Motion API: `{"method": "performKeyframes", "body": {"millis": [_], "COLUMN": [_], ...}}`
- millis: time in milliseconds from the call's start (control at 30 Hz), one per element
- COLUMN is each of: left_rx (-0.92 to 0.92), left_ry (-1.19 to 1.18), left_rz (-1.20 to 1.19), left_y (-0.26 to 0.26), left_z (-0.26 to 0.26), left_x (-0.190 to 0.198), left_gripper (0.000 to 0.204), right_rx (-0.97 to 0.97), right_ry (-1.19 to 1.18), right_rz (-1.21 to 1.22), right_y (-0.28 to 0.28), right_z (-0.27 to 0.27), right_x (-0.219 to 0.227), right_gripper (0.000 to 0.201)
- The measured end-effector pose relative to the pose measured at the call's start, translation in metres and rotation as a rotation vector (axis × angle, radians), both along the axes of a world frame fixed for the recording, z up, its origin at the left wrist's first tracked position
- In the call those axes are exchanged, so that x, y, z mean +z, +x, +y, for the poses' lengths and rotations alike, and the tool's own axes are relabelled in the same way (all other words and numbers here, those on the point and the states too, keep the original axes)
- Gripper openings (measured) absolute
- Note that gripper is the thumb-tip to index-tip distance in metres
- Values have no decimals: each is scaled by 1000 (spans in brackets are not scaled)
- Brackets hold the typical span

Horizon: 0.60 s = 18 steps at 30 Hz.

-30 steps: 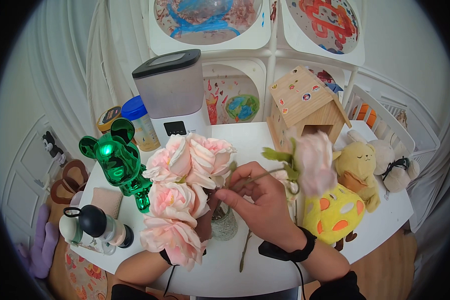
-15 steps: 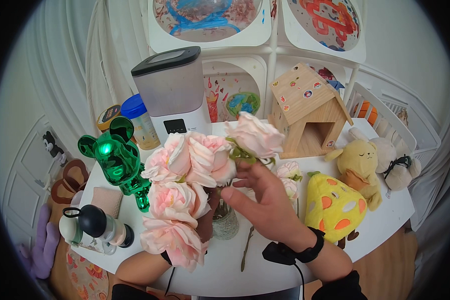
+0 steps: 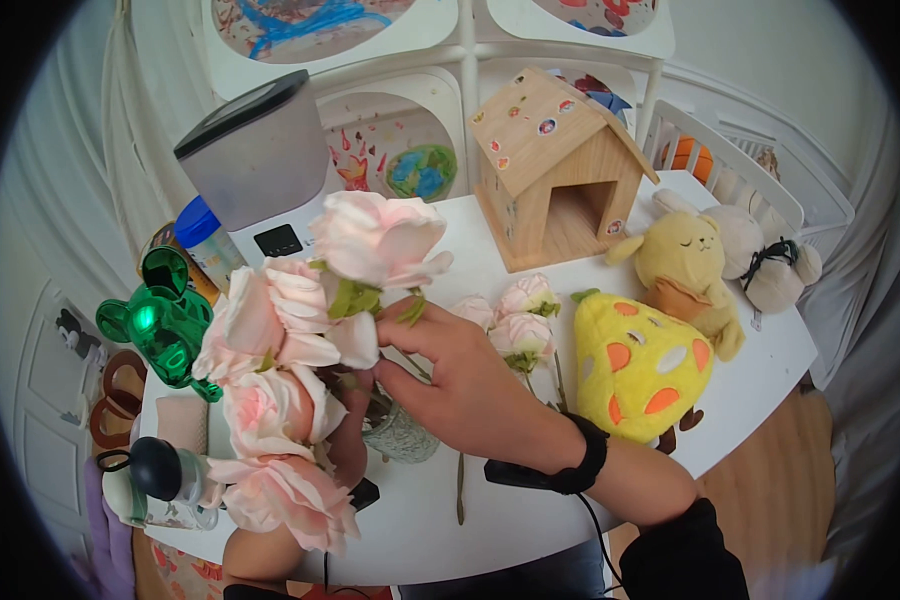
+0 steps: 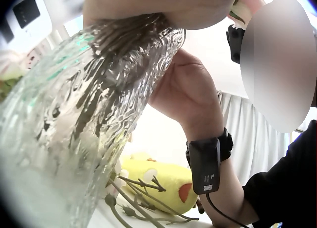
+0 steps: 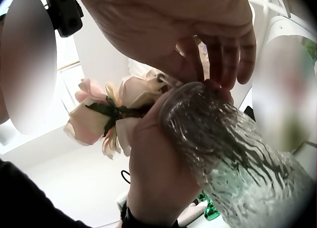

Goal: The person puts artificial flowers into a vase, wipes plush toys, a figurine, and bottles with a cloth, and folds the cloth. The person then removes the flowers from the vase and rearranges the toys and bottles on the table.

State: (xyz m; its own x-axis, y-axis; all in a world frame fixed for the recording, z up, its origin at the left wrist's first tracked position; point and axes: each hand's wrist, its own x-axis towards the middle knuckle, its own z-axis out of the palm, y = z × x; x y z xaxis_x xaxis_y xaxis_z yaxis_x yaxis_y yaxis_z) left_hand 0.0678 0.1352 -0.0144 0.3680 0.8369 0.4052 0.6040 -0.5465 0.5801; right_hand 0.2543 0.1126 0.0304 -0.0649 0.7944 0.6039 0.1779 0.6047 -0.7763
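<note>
Several pale pink artificial roses (image 3: 280,400) form a bunch over the mouth of a ridged clear glass vase (image 3: 402,440). My left hand (image 3: 348,440), partly hidden under the blooms, grips their stems at the vase's rim; the right wrist view shows this hand (image 5: 163,163) right beside the glass. My right hand (image 3: 470,390) reaches in from the right, its thumb and forefinger at the stem of the topmost rose (image 3: 385,240). Dark stems inside the glass vase (image 4: 114,79) show in the left wrist view.
More roses (image 3: 523,335) lie right of my hand, with a loose stem (image 3: 461,490) near the front. A yellow plush (image 3: 640,370), a bear plush (image 3: 680,255) and a wooden house (image 3: 560,170) stand right and behind. At left are a green bear figure (image 3: 160,320) and a bottle (image 3: 165,470).
My right hand has brought one rose from the right over to the top of the bunch, its bloom now upright beside the others. The head view has swung to the right.
</note>
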Motion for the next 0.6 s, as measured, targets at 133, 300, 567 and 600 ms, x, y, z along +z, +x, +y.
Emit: {"method": "performKeyframes", "body": {"millis": [133,300,567,600], "left_rx": [54,-60,-162,-174], "left_ry": [65,50,-134,-157], "left_rz": [29,-204,-328,-342], "left_y": [5,16,20,20], "left_z": [-11,-7,-5,-5], "left_x": [18,23,26,27], "left_gripper": [46,28,23,23], "right_rx": [-76,-215,-159,-154], "right_ry": [129,-274,148,140], "right_rz": [-267,-561,-297,-240], "right_y": [10,30,28,26], "right_z": [-1,-19,-15,-14], "right_x": [-3,37,32,30], "right_gripper": [8,16,51,48]}}
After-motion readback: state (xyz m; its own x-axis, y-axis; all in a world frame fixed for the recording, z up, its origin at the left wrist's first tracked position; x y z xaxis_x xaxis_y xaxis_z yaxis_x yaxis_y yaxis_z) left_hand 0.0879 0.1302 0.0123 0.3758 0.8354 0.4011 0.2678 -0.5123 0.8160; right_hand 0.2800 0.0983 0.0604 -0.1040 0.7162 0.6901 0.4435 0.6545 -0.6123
